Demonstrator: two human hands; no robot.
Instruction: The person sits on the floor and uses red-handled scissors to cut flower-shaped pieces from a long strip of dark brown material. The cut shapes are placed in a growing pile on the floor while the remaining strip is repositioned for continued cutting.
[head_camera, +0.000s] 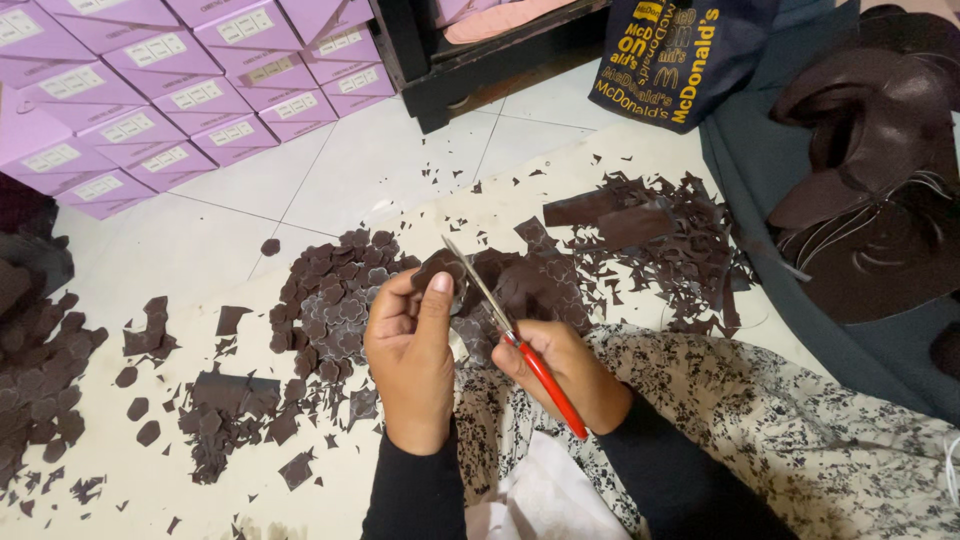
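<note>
My left hand (410, 345) pinches a small dark brown cut-out piece (440, 266) between thumb and fingers. My right hand (565, 370) grips red-handled scissors (505, 325), whose metal blades point up and left and meet the piece. Just left of my hands lies a heap of dark brown flower-shaped cut-outs (335, 300). More brown offcuts (655, 240) are spread to the upper right. Both sleeves are black.
Stacked lilac boxes (150, 90) fill the top left. A dark printed bag (670, 55) stands at the top, large brown sheets (870, 170) lie at right, and smaller scrap piles (230, 410) sit at left. A patterned cloth (760, 420) covers my lap.
</note>
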